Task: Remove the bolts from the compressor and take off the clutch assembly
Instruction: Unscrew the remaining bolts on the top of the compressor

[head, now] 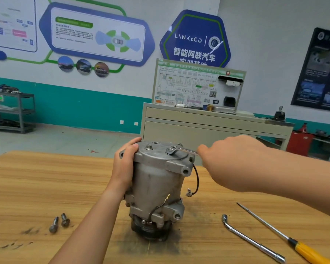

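Observation:
A grey metal compressor [156,185] stands upright on the wooden table [36,187], its dark clutch assembly [151,230] at the bottom against the tabletop. My left hand [125,162] grips the upper left side of the compressor. My right hand [234,159] holds the handle of a silver wrench [181,150], whose ring end sits over a bolt on the top cover. Another bolt [148,147] stands in the top cover to the left of it. Two removed bolts [59,223] lie on the table at the lower left.
An L-shaped socket wrench [251,241] and a yellow-handled screwdriver [286,239] lie on the table at the right. Dark grease smears mark the wood near the compressor base. Beyond the table stand a beige cabinet [208,126] with a display board and a metal shelf [11,111].

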Tool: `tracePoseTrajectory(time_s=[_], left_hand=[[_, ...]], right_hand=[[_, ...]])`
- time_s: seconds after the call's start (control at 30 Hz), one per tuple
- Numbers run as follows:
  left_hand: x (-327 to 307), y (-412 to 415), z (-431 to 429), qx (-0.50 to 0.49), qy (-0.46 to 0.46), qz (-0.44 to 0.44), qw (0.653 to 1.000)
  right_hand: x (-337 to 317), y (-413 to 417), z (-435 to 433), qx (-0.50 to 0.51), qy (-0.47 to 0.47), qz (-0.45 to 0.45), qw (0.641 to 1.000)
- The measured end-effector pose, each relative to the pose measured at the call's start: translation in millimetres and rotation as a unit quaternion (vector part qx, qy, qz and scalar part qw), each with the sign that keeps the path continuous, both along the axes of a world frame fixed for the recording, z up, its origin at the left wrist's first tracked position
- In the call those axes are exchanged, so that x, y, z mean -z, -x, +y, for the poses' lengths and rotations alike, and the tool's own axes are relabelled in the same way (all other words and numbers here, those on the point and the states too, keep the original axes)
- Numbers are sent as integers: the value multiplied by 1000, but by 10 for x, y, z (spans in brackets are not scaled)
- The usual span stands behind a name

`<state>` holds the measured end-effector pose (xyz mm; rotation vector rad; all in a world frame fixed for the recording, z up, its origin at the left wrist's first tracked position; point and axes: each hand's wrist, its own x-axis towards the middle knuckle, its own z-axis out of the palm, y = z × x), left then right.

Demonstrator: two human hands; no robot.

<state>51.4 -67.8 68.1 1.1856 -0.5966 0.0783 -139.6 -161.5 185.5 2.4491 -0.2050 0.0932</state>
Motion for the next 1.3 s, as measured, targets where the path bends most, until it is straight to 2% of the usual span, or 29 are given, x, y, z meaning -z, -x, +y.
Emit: tracePoseTrajectory(time_s=[0.1,0.2,0.37,0.57,0.77,0.83,0.93,1.03,1.13,1.2,1.3], left_hand=[[13,-19,-10,10,5,-3,1000],[17,-25,-7,0,5,-13,1000],[11,-24,21,-6,-8,-48,999],[22,-49,35,-5,-18,-58,998],[19,-17,23,-20,-10,-51,998],[7,-33,34,-14,-19,-45,999],[-22,-108,65,32,-37,-26,998],[-74,-222,87,112,-45,19,992],[-92,-353,54,150,-37,87,984],[-113,-393,64,168,-48,135,975],[-166,-380,180,121,-158,105,974]], right_hand=[[46,7,22,-3,-28,-63,998],[98,25,-33,-21,8,-114,993],[144,22,-97,-12,68,-120,990],[131,48,-122,-18,61,-120,991],[62,79,-83,11,-7,-118,993],[-9,57,-32,55,-93,-91,990],[-119,6,92,84,-309,-31,947],[-242,-52,255,69,-527,14,847],[-275,-139,415,44,-637,14,769],[-201,-224,494,27,-677,-2,735],[-48,-310,521,-2,-727,-24,686]])
